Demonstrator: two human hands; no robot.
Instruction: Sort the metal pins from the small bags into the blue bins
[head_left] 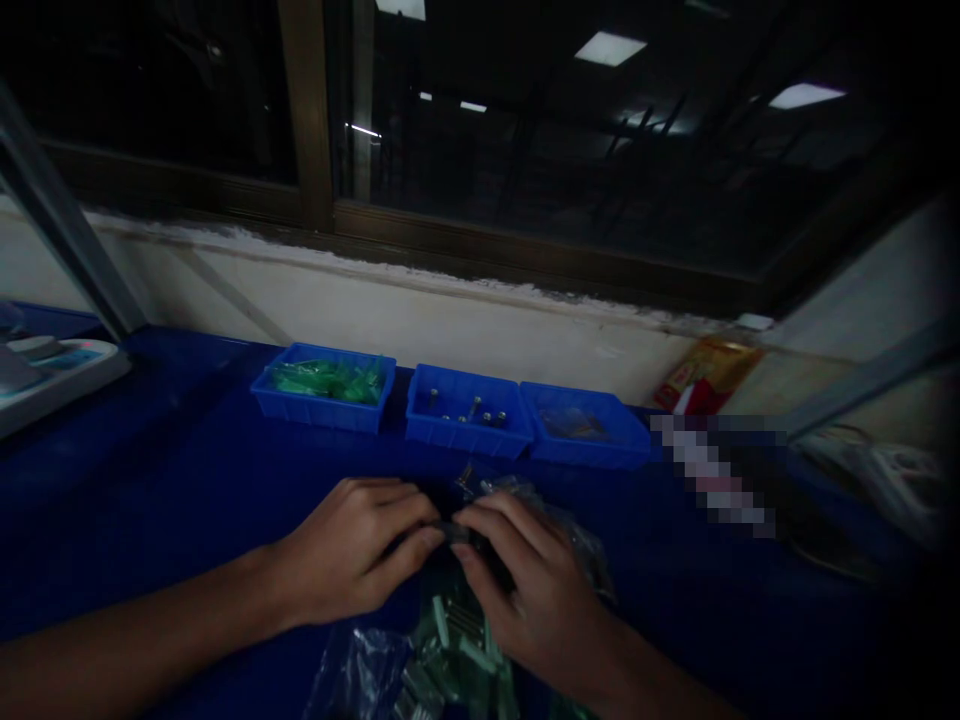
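My left hand [382,545] and my right hand [525,580] meet over the blue table, fingertips almost touching. Both are closed, thumb against fingers, pinching a small clear plastic bag [453,533] whose edge shows between them. Most of the bag is hidden by the fingers. Just below lie green plastic pieces [480,655] and metal screws or pins, partly inside clear bags. A crumpled clear bag [367,665] rests at the lower left of this pile. More clear packaging [589,545] with small metal parts lies behind my right hand.
Three blue bins line the wall: one with green plastic packets [326,405], a middle bin [469,440] with several metal fittings, and a right bin [589,450] holding a clear bag. A white scale [67,380] stands far left. A yellow-red packet [709,370] leans at the back right.
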